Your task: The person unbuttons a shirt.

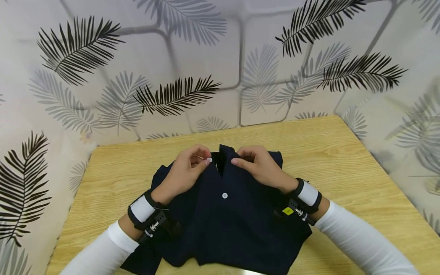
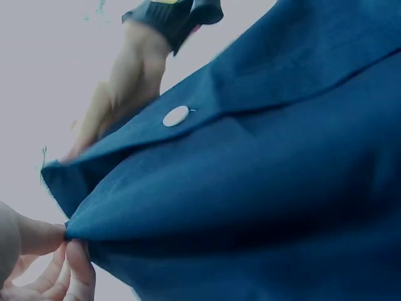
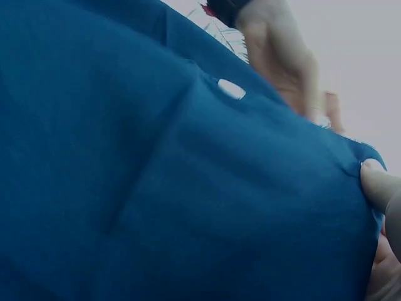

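A dark navy shirt [image 1: 240, 229] lies spread on the table, its collar end at the far side. My left hand [image 1: 183, 172] pinches one front edge near the top between thumb and fingers, with a small white button [image 1: 209, 159] showing at the fingertips. Across a narrow V-shaped gap, my right hand [image 1: 262, 166] grips the opposite front edge. Below the gap sits another white button [image 1: 225, 195] on the front. In the left wrist view, the left thumb [image 2: 41, 237] presses the cloth edge; in the right wrist view, the right thumb [image 3: 379, 185] lies on the fabric.
The shirt rests on a light wood-grain table [image 1: 343, 160]. Behind it rises a pale wall covering [image 1: 213, 57] with black and grey leaf prints. Both wrists wear strapped cameras, and the arms have white sleeves [image 1: 361, 236].
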Available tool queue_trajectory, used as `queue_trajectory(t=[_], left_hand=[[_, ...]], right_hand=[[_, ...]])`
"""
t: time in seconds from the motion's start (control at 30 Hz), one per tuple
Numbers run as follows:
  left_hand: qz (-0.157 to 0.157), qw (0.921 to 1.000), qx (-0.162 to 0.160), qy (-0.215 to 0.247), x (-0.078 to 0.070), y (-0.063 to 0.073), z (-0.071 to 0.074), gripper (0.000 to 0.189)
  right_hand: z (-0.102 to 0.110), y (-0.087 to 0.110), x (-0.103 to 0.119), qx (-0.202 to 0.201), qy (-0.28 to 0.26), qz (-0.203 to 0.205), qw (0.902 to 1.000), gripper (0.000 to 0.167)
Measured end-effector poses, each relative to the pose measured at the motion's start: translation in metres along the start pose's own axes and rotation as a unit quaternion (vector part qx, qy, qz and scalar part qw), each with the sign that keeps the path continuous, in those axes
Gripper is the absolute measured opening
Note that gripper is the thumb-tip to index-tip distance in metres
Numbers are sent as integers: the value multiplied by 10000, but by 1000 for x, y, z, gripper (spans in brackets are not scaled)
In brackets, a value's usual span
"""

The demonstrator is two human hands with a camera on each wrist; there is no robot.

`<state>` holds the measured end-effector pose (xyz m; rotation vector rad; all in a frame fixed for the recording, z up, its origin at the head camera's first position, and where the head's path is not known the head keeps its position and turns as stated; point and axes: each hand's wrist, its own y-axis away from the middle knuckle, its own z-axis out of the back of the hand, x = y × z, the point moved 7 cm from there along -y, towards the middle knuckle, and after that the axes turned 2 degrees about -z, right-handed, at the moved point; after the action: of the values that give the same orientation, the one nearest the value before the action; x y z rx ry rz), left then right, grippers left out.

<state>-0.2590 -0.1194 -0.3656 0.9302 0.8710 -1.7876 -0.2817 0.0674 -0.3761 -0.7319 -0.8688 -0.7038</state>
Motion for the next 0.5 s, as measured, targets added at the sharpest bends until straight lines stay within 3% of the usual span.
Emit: queue_trajectory(t=[0.13,0.27,0.37,0.43,0.5], left_hand=[[264,9988,-307,-278,13,3,17,16],[-80,9942,-360,-1006,-2,15,11,15],[-336,9885,162,-1463,-21,23,-11,9],[-267,9842,615,-1637,-25,25,-27,11],[0,9796,907,-1795,-22,26,-39,15]], right_hand=[[11,-3,-3,-199,204,13,9996,17],[11,-6,-6,-121,180,-24,9998,16],[10,-7,-6,-106,151,-81,9998,17],[10,-7,-5,-116,138,-99,9998,18],[10,-7,-2,-108,130,-57,9998,17]])
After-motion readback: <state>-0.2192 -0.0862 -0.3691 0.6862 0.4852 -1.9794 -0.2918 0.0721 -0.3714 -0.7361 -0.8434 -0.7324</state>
